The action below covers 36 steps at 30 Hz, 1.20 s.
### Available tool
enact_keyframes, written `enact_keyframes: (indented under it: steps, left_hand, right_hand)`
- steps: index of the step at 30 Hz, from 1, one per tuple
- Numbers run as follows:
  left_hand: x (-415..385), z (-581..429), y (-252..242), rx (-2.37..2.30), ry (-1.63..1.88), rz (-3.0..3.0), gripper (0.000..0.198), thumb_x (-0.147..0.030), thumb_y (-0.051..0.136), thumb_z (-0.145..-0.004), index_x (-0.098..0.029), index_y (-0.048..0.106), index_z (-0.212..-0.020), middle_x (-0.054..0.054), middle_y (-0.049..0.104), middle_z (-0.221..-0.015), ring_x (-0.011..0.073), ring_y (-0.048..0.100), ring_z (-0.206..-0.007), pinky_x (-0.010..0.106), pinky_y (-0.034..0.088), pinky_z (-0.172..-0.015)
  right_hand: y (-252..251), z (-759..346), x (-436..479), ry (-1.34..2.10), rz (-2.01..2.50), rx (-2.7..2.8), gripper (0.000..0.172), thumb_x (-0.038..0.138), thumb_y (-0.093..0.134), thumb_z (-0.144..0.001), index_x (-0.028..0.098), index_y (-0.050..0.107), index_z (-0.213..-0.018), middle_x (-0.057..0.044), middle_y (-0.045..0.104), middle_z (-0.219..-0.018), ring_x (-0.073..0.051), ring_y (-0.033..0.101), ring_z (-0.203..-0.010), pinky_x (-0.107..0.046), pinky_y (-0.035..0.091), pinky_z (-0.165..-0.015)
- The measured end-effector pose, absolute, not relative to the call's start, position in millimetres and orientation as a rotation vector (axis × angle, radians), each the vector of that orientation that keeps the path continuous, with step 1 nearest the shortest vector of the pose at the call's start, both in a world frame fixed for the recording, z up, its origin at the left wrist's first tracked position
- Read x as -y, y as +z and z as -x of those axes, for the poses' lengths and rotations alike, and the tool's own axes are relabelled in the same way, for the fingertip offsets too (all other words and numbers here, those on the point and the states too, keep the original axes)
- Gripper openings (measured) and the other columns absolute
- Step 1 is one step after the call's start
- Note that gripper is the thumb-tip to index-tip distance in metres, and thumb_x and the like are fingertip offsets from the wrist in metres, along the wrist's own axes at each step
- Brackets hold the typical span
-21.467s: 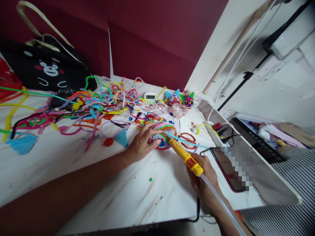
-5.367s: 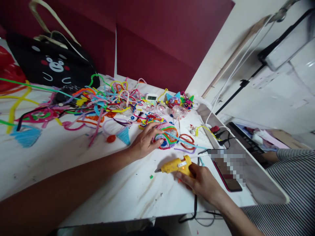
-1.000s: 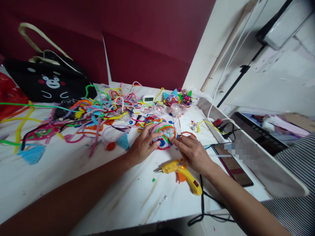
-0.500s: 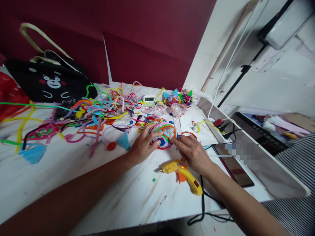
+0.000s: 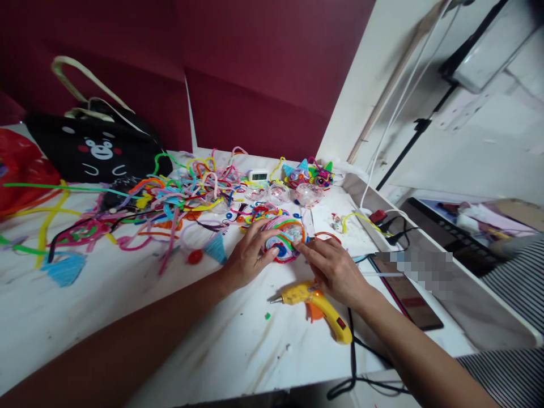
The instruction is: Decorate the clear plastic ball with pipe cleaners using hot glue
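A round ball wrapped in coloured pipe cleaners [image 5: 290,228], with a clear patch and a blue spot, sits between my hands above the white tabletop. My left hand [image 5: 250,255] is closed around its left side, thumb near the blue spot. Against its right side, my right hand [image 5: 334,266] presses with the index finger; the other fingers are curled and partly hidden. Below the right hand a yellow glue gun [image 5: 329,311] lies on its side, nozzle pointing left, with a small orange light lit. Left of my left hand are a blue fuzzy triangle [image 5: 216,247] and a red ball [image 5: 195,256].
Tangled pipe cleaners [image 5: 170,195] spread across the back left, before a black bag [image 5: 97,147]. Two finished cat-eared balls [image 5: 297,173], clear plastic shells [image 5: 309,194] and a small digital clock [image 5: 258,175] stand behind. A phone [image 5: 410,294] and cables lie right, inside a raised edge [image 5: 480,317].
The view has shifted slightly, so the scene sits a little lower and further right. Both hands keep their places on the ball, with only slight finger movement.
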<state>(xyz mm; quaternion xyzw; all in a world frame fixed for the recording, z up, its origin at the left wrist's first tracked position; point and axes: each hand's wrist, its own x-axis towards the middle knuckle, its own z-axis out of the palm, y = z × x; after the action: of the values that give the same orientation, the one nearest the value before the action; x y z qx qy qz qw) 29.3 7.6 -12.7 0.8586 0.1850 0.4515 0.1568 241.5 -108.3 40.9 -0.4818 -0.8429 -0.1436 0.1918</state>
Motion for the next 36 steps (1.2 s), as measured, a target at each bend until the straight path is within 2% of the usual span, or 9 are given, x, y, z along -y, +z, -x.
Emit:
enact_keyframes:
  steps: [14,19,23,31,36]
  left_hand:
    - [-9.5,-28.6,-9.3,-0.527,1.325,-2.479,0.031,-0.024,0.054,-0.094,-0.022,0.051,-0.124,0.015,0.047,-0.141,0.0269,0.049,-0.133,0.047,0.046,-0.108]
    - [-8.5,-29.2,-0.4,-0.457,1.339,-2.535,0.032,-0.021,0.054,-0.093,-0.020,0.050,-0.125,0.016,0.043,-0.150,0.0255,0.043,-0.140,0.049,0.040,-0.114]
    - [-5.6,-30.5,11.8,-0.407,1.312,-2.596,0.028,-0.019,0.052,-0.093,-0.019,0.051,-0.121,0.015,0.053,-0.144,0.0249,0.043,-0.141,0.052,0.037,-0.115]
    - [5.9,-42.5,30.8,-0.784,1.288,-2.636,0.014,-0.028,0.051,-0.094,-0.018,0.060,-0.098,0.011,0.068,-0.121,0.0218,0.065,-0.115,0.037,0.053,-0.098]
    - [11.9,-56.9,32.0,-0.975,1.384,-2.608,0.016,-0.031,0.055,-0.092,-0.019,0.061,-0.100,0.006,0.072,-0.106,0.0194,0.068,-0.102,0.030,0.055,-0.087]
  right_hand:
    - [36.5,-241.6,104.3,-0.379,1.345,2.327,0.048,0.003,0.046,-0.088,0.016,0.051,-0.134,-0.009,0.065,-0.093,-0.022,0.057,-0.081,-0.035,0.042,-0.072]
    - [38.8,-240.9,102.0,-0.357,1.324,2.301,0.047,0.004,0.047,-0.088,0.016,0.054,-0.133,-0.008,0.064,-0.090,-0.021,0.055,-0.077,-0.033,0.040,-0.069]
    - [41.0,-240.2,102.3,-0.317,1.332,2.279,0.045,0.003,0.046,-0.088,0.014,0.056,-0.131,-0.007,0.063,-0.088,-0.019,0.052,-0.072,-0.031,0.040,-0.067]
    - [36.4,-240.2,102.2,-0.323,1.353,2.263,0.044,0.004,0.047,-0.088,0.013,0.058,-0.130,-0.008,0.064,-0.089,-0.018,0.053,-0.073,-0.031,0.040,-0.069]
    - [36.0,-239.7,102.9,-0.337,1.373,2.262,0.043,0.007,0.047,-0.090,0.011,0.056,-0.132,-0.008,0.064,-0.089,-0.019,0.054,-0.074,-0.032,0.040,-0.070]
